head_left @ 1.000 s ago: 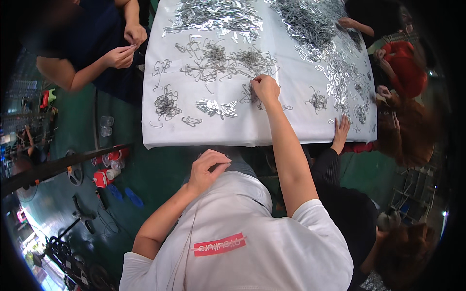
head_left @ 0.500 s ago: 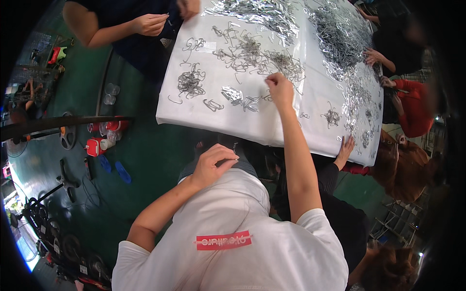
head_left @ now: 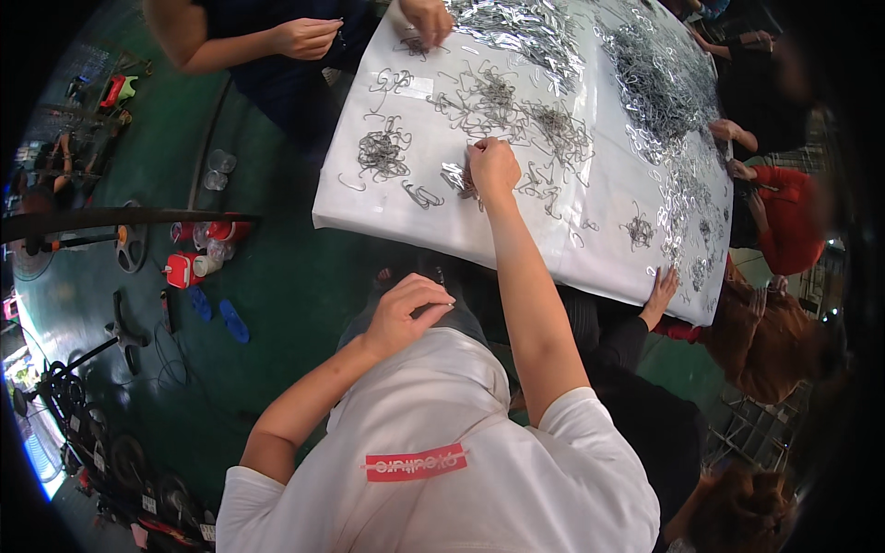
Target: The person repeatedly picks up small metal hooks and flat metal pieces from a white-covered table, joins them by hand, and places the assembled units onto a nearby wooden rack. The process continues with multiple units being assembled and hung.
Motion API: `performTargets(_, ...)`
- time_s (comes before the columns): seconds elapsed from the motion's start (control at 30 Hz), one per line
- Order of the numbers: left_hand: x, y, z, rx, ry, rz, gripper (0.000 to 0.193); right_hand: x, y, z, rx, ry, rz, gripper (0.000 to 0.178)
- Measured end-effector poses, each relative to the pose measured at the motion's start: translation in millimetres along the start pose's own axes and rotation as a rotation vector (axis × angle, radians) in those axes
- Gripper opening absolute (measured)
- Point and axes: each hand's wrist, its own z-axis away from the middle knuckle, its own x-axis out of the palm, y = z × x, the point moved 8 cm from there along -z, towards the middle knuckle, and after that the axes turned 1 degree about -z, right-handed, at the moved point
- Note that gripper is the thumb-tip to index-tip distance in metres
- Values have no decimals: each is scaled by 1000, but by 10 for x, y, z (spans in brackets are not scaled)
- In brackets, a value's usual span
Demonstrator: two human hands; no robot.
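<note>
My right hand [head_left: 493, 169] is over the white-covered table [head_left: 369, 207], fingers closed and pointing down at a small pile of flat shiny metal strips [head_left: 454, 175], which it partly covers. What its fingertips hold, if anything, is hidden. Near my waist, in front of the table edge, my left hand [head_left: 408, 306] is curled with thumb and fingers pinched together; a tiny tip shows there, too small to name. Left of the strips lies a heap of bent wire hooks [head_left: 383, 154], with a few more hooks [head_left: 422, 194] closer to the edge. Beyond my right hand spreads a larger tangle of hooks [head_left: 498, 97].
Large heaps of shiny metal pieces [head_left: 525, 37] and dark wire pieces [head_left: 659, 83] cover the table's far side. A co-worker's hands [head_left: 426, 20] work at the far left; another hand [head_left: 660, 293] rests at the right edge. Red containers [head_left: 184, 269] and blue slippers [head_left: 233, 321] are on the green floor.
My right hand has moved left, from the bare cloth beside the hooks to the small pile of strips. My left hand keeps its pinch at my waist. The far-left co-worker's hand now reaches onto the table.
</note>
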Motion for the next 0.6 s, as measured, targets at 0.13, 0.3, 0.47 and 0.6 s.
performTargets(0.13, 10, 24, 26, 6, 14, -10, 17, 117, -106, -97, -100, -78, 146, 23)
performTargets(0.3, 66, 58, 26, 30, 12, -2, 16, 23, 211, 401, 152, -511, -747, 20)
performTargets(0.47, 137, 137, -21, 84, -22, -14, 16, -463, 265, 1393, 203, -420, -1320, 14)
performTargets(0.6, 210, 101, -27, -20, -93, -3, 17, -783, 297, 2053, 244, -322, -1390, 15)
